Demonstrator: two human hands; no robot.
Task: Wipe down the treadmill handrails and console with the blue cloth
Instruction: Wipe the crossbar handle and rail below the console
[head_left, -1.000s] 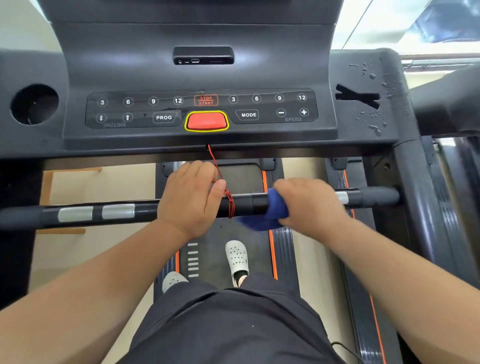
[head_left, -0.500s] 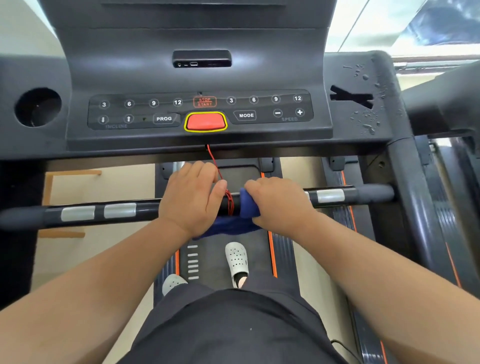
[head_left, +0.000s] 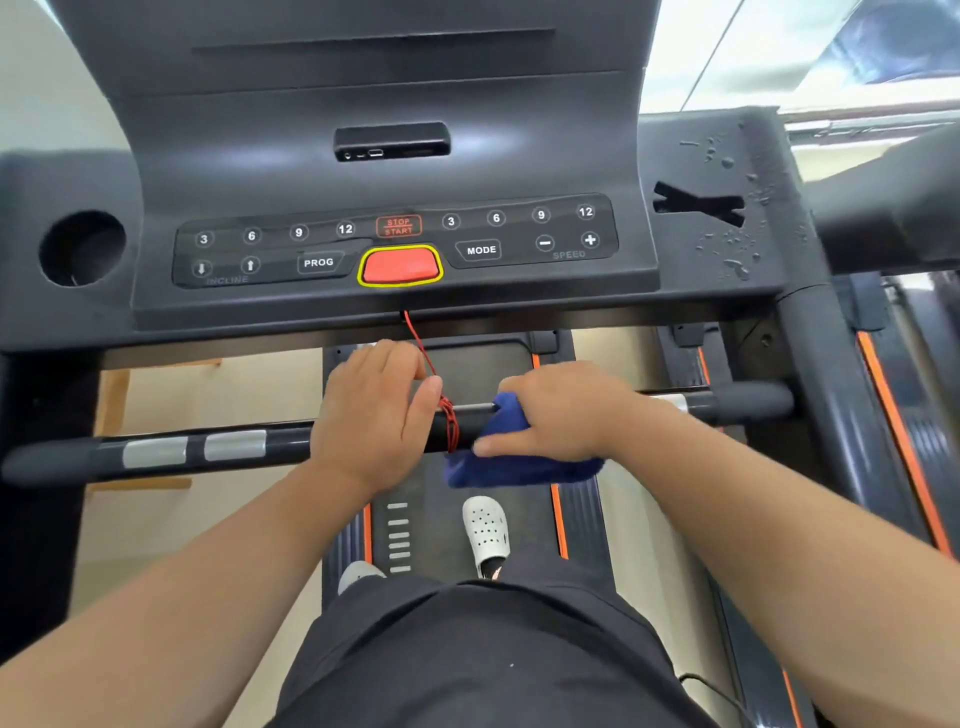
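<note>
A black front handrail (head_left: 218, 451) with silver sensor pads runs across the treadmill below the dark console (head_left: 395, 171). My left hand (head_left: 371, 415) grips the rail near its middle. Just right of it, a red safety cord (head_left: 448, 421) is wound around the bar. My right hand (head_left: 558, 415) presses the blue cloth (head_left: 514, 470) around the rail beside the cord, with part of the cloth hanging below the bar.
The console carries a button panel and a red stop key (head_left: 400, 266). A round cup hole (head_left: 82, 248) sits at its left. Water drops (head_left: 737, 249) speckle the console's right wing. My feet in white shoes (head_left: 485, 530) stand on the belt below.
My right hand slid the blue cloth leftward along the rail, from near the right sensor pad to right beside the red cord, and more cloth now hangs below. My left hand kept its grip.
</note>
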